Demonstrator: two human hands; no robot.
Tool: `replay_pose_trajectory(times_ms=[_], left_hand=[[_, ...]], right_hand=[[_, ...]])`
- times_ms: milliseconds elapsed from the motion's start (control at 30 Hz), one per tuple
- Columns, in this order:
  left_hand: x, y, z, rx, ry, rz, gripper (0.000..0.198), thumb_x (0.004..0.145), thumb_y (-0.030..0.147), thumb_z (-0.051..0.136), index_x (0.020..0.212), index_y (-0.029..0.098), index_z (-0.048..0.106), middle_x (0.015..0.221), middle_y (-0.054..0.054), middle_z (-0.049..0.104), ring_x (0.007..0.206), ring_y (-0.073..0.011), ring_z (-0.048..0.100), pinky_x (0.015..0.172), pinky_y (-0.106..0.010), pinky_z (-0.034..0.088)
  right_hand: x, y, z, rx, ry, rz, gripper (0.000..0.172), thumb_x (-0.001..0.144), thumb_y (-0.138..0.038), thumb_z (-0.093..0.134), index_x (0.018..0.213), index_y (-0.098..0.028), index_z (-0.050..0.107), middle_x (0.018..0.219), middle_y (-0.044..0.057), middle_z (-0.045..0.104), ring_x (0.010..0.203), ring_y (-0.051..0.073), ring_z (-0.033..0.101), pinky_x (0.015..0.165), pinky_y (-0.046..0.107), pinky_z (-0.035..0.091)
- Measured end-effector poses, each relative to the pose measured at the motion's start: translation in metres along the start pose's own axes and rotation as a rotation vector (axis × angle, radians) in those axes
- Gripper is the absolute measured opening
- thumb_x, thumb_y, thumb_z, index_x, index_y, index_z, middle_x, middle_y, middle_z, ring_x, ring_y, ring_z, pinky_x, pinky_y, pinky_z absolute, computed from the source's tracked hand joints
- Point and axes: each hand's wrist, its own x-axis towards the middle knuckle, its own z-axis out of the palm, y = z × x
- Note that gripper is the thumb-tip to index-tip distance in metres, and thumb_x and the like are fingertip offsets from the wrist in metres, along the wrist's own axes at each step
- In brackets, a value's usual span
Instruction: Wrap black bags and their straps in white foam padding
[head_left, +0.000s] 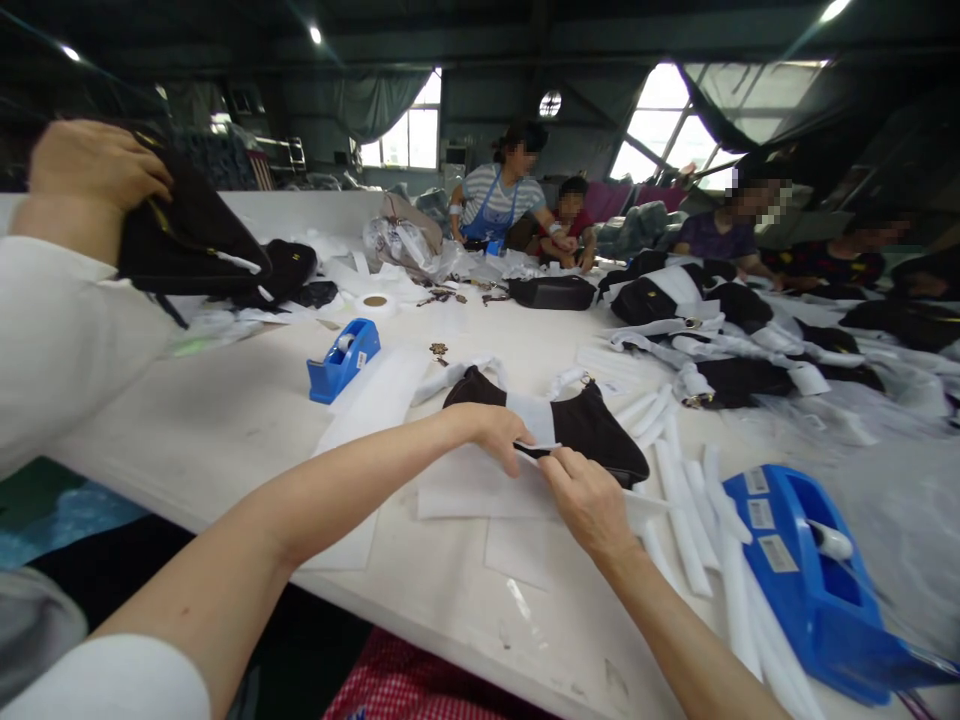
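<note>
A small black handbag (596,432) lies on the white table, with a white wrapping strip (531,415) round its middle. At its lower edge, my left hand (499,435) is closed, thumb and fingers pinching near the strip's end. Close beside it, my right hand (589,495) grips the bag's bottom edge, fingers curled. What lies inside the fingers is partly hidden. White-wrapped straps stretch behind the bag, with a metal ring (586,379) at the right one. White foam sheets (465,490) lie under the bag.
Blue tape dispensers stand at left (343,360) and right (806,580). White foam tubes (686,510) lie right of the bag, with piled black bags (742,310) beyond. At left, a co-worker's hand (97,175) holds a black bag (195,225). Several people sit or stand across the table.
</note>
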Motion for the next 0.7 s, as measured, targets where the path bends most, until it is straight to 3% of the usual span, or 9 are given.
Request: replay_pose_trajectory(times_ms=[67, 200, 333, 400, 500, 700], left_hand=[[-0.002, 0.008, 0.008, 0.075, -0.051, -0.034, 0.048, 0.067, 0.030, 0.078, 0.112, 0.018, 0.066, 0.100, -0.005, 0.074, 0.091, -0.0235, 0.068, 0.074, -0.027, 0.051], [-0.007, 0.024, 0.026, 0.211, 0.057, -0.123, 0.031, 0.082, 0.013, 0.056, 0.113, 0.016, 0.060, 0.102, -0.009, 0.071, 0.094, -0.0255, 0.067, 0.074, -0.032, 0.051], [-0.011, 0.025, 0.033, 0.234, 0.080, -0.077, 0.025, 0.080, 0.008, 0.057, 0.104, 0.016, 0.060, 0.097, -0.008, 0.071, 0.089, -0.0251, 0.068, 0.069, -0.032, 0.050], [-0.012, 0.022, 0.034, 0.249, 0.100, -0.052, 0.024, 0.079, 0.006, 0.057, 0.101, 0.016, 0.059, 0.096, -0.008, 0.070, 0.086, -0.0250, 0.068, 0.065, -0.031, 0.048], [-0.012, 0.021, 0.032, 0.266, 0.124, -0.011, 0.022, 0.079, 0.006, 0.056, 0.098, 0.016, 0.058, 0.094, -0.008, 0.069, 0.081, -0.0240, 0.068, 0.060, -0.029, 0.045], [-0.010, 0.020, 0.033, 0.269, 0.097, -0.014, 0.021, 0.079, 0.004, 0.052, 0.096, 0.015, 0.058, 0.090, -0.007, 0.068, 0.077, -0.0215, 0.067, 0.059, -0.028, 0.044]], right_hand=[[0.000, 0.002, 0.004, 0.021, -0.014, 0.044, 0.022, 0.096, -0.017, 0.047, 0.077, -0.020, 0.059, 0.069, 0.001, 0.055, 0.066, 0.016, 0.046, 0.063, 0.031, 0.030], [-0.001, 0.018, -0.002, 0.128, -0.159, 0.092, 0.001, 0.090, -0.021, 0.059, 0.090, -0.020, 0.060, 0.088, 0.004, 0.063, 0.079, 0.018, 0.055, 0.070, 0.030, 0.036], [-0.006, 0.041, -0.012, 0.134, -0.332, 0.097, 0.041, 0.072, -0.016, 0.074, 0.108, -0.017, 0.055, 0.112, 0.011, 0.063, 0.108, 0.028, 0.057, 0.086, 0.035, 0.038], [-0.007, 0.047, -0.013, 0.142, -0.445, 0.093, 0.043, 0.070, -0.012, 0.074, 0.108, -0.017, 0.053, 0.107, 0.009, 0.066, 0.100, 0.025, 0.062, 0.080, 0.033, 0.040], [-0.007, 0.050, -0.012, 0.100, -0.575, 0.135, 0.028, 0.077, -0.016, 0.069, 0.100, -0.019, 0.054, 0.090, 0.004, 0.069, 0.077, 0.021, 0.066, 0.064, 0.029, 0.037], [-0.002, 0.048, -0.006, 0.092, -0.642, 0.167, 0.008, 0.085, -0.020, 0.060, 0.092, -0.019, 0.057, 0.078, 0.003, 0.069, 0.069, 0.020, 0.066, 0.055, 0.028, 0.031]])
